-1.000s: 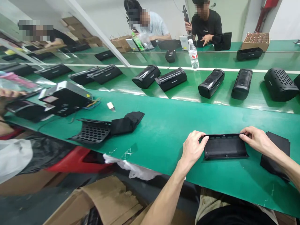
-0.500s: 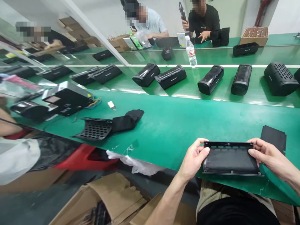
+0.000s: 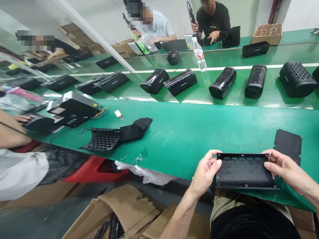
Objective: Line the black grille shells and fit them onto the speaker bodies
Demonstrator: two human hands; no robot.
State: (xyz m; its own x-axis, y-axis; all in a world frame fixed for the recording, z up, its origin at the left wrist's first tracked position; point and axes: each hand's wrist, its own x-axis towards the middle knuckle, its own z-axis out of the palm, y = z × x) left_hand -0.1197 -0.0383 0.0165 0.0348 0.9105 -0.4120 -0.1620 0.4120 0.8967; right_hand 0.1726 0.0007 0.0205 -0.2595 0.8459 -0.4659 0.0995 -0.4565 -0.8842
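A black curved plastic speaker cover (image 3: 245,172), its hollow inner side turned up, is held level at the table's front edge. My left hand (image 3: 207,169) grips its left end, thumb on the inside and fingers behind. At the right end my right hand (image 3: 281,163) pinches it the same way. Slots run along its far edge, and small screw tabs show on both long edges. A flat black sheet (image 3: 287,146) with notched edges lies just beyond my right hand. Farther left rests a perforated black grille (image 3: 103,138) beside folded black sheets (image 3: 136,129).
Several black speakers (image 3: 223,83) stand along the green line behind the table, near a water bottle (image 3: 199,54). A black box-shaped device (image 3: 73,108) sits at left, close to a neighbour's arm. Below the table is an open cardboard box (image 3: 129,205). Co-workers sit opposite.
The view has shifted slightly. Both hands keep their hold on the cover, which sits a little lower in the picture. Across the table, a co-worker's hand now holds up a dark tool.
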